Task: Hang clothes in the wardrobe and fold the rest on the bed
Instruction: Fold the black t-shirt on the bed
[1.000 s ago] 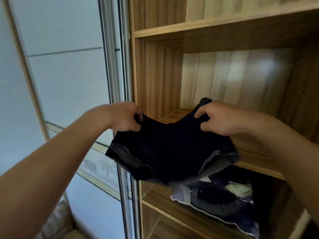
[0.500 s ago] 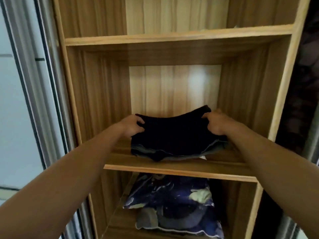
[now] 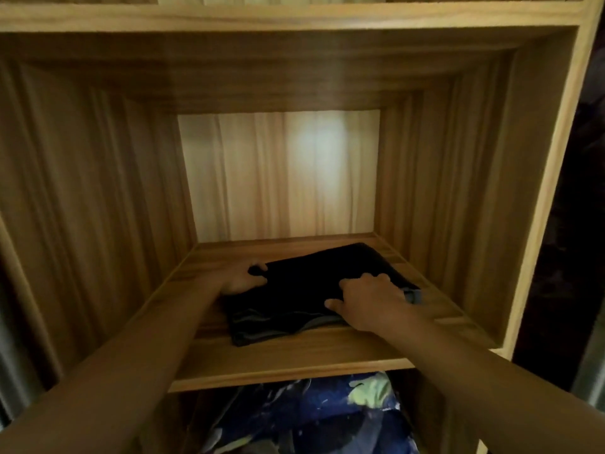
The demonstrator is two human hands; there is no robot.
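Since the folded garment (image 3: 314, 290) lies on the wardrobe shelf (image 3: 294, 358), my left hand (image 3: 240, 280) grips its edge, right hand (image 3: 370, 301) flat on top; only letting go remains, I judge.

Folded dark navy garment (image 3: 307, 283) on wooden shelf (image 3: 294, 358): left hand (image 3: 240, 280) grips its 9 o'clock edge, right hand (image 3: 370, 301) flat at 3 o'clock.
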